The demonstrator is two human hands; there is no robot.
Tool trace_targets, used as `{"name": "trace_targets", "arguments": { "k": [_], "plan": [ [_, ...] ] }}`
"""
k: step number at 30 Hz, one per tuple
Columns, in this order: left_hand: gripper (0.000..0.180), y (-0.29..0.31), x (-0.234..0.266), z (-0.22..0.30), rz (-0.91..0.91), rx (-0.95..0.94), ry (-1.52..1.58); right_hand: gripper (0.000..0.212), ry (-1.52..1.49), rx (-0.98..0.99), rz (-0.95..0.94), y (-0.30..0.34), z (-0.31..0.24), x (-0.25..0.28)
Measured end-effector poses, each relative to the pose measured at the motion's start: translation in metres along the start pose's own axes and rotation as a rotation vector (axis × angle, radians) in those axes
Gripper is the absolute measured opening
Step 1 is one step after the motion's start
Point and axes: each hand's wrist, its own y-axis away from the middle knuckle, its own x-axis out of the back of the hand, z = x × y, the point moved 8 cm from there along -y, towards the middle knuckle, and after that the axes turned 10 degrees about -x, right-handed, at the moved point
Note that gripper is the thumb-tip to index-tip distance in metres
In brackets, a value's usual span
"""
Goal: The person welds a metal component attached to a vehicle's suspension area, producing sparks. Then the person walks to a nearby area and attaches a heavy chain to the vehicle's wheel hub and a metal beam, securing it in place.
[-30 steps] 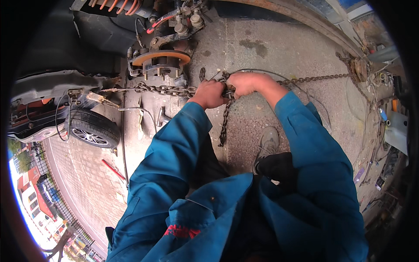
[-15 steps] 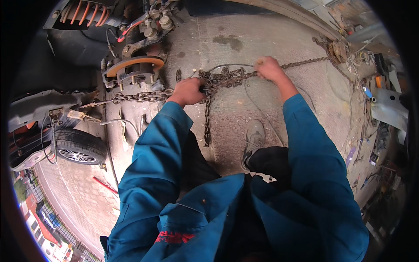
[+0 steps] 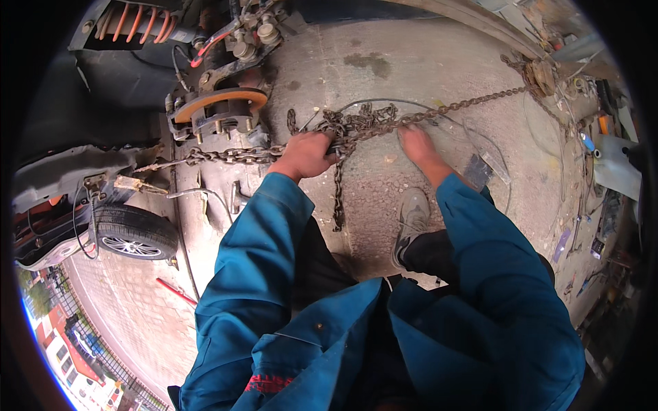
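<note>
A rusty chain (image 3: 473,104) stretches across the floor from the right side toward the vehicle at left. My left hand (image 3: 303,155) is closed round it at the middle, where several links are bunched. Close by on the near side of the chain, my right hand (image 3: 418,146) has its fingers bent; whether they hold a link is hidden. Loose chain lies in a heap (image 3: 370,118) just beyond my hands. One short chain end (image 3: 338,205) hangs down toward me from the bunch. Left of my left hand, a doubled stretch of chain (image 3: 233,157) runs to a cable.
At left stand a brake disc (image 3: 221,101) on its hub, an orange coil spring (image 3: 140,24) and a wheel (image 3: 133,233). A red-handled tool (image 3: 175,291) lies on the floor. Tools and parts clutter the right side. My shoe (image 3: 414,212) stands near the chain.
My right hand has come down from above the taut chain to its near side. My left hand stays on the bunched links. The whole view has shifted slightly.
</note>
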Motion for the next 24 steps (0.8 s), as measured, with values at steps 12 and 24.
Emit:
{"name": "trace_targets", "arguments": {
  "k": [12, 24],
  "plan": [
    [0.031, -0.01, 0.003, -0.009, 0.014, 0.028, -0.01, 0.017, -0.469, -0.104, 0.099, 0.042, -0.072, 0.081],
    [0.031, -0.012, 0.004, -0.01, 0.077, -0.044, -0.004, 0.016, -0.504, 0.142, 0.302, 0.082, -0.207, 0.125]
  ]
}}
